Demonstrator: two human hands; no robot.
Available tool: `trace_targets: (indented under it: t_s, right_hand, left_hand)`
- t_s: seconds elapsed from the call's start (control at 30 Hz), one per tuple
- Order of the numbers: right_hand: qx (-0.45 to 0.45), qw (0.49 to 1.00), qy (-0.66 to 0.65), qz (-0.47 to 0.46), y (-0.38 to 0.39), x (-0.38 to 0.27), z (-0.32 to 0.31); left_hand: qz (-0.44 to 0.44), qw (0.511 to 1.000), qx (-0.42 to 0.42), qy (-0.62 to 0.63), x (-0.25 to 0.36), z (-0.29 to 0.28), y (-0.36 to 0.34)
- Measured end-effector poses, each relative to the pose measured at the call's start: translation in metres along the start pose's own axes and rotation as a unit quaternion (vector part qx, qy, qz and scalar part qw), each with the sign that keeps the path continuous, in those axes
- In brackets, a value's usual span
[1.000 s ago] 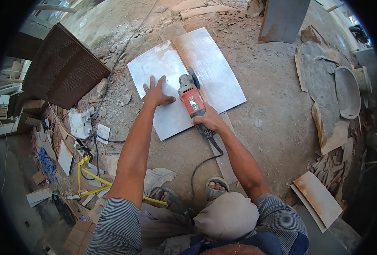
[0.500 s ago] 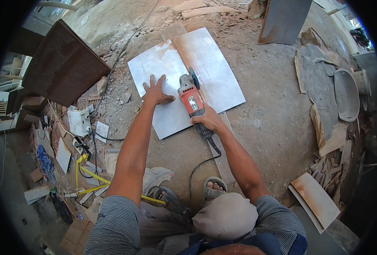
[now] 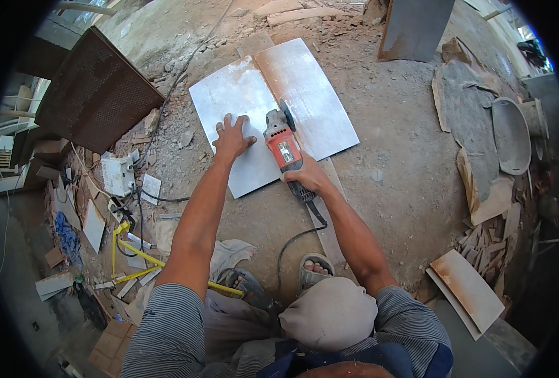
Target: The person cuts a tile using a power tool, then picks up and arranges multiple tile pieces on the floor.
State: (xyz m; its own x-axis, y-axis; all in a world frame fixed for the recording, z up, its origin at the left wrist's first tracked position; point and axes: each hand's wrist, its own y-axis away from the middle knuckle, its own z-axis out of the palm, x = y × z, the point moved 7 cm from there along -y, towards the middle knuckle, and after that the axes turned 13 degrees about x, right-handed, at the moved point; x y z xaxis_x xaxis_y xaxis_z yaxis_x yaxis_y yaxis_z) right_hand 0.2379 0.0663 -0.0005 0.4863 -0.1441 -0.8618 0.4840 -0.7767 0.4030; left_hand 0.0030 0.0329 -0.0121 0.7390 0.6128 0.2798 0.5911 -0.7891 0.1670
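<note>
A large pale grey tile (image 3: 235,91) lies on the ground, with a brown dusty line across its middle. My right hand (image 3: 308,174) is wrapped round the rear body of a red and black angle grinder (image 3: 284,150). The grinder's dark disc (image 3: 287,114) stands on edge at the line; whether it touches the tile I cannot tell. To the left, my left hand (image 3: 232,140) presses on the tile with fingers spread, holding nothing. From the grinder's rear a black cord (image 3: 298,241) curves down towards my feet.
A strip (image 3: 331,242) lies under the tile towards my sandals. On the left are a white electrical box (image 3: 117,175), a yellow frame (image 3: 144,263), tile scraps and a brown perforated panel (image 3: 96,94). Rightward sit a grey basin (image 3: 512,135), torn sheeting and stacked tile pieces (image 3: 468,293).
The view has shifted slightly. Along the line, the grinder and my right hand have come a little nearer to me relative to the tile. My left hand has also slid slightly nearer.
</note>
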Motion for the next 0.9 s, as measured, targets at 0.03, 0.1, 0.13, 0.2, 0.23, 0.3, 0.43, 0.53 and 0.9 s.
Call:
trace_targets:
  t_s: [0.03, 0.1, 0.13, 0.2, 0.23, 0.3, 0.43, 0.53, 0.9]
  right_hand:
    - [-0.008, 1.000, -0.008, 0.005, -0.003, 0.002, 0.001]
    - [-0.010, 1.000, -0.019, 0.013, -0.006, -0.001, 0.004]
    - [-0.011, 0.999, -0.030, 0.021, -0.006, -0.001, 0.004]
    - [-0.012, 0.999, -0.027, 0.017, 0.000, -0.004, 0.003]
    - [-0.013, 1.000, -0.023, 0.013, 0.003, -0.006, 0.002]
    - [-0.005, 1.000, -0.003, 0.008, 0.009, 0.001, -0.001]
    - [-0.002, 1.000, 0.030, 0.007, 0.018, 0.013, -0.006]
    - [-0.002, 0.999, 0.032, 0.002, 0.018, 0.006, -0.003]
    - [-0.008, 1.000, 0.015, 0.012, 0.015, 0.006, -0.003]
  left_hand:
    - [0.001, 1.000, 0.005, 0.004, 0.002, 0.001, 0.000]
    - [-0.005, 1.000, 0.000, 0.004, -0.002, 0.004, -0.001]
    - [-0.010, 1.000, -0.004, 0.005, -0.003, 0.005, -0.002]
    - [-0.005, 1.000, -0.020, -0.006, -0.007, 0.007, -0.003]
    - [0.002, 0.999, -0.036, -0.018, -0.009, 0.008, -0.002]
    - [0.017, 0.998, -0.056, -0.032, -0.006, 0.009, 0.000]
    - [0.023, 0.995, -0.090, -0.042, 0.000, 0.008, 0.004]
    - [0.018, 0.995, -0.087, -0.043, -0.005, 0.008, 0.004]
    - [0.003, 0.995, -0.091, -0.044, 0.000, 0.006, 0.006]
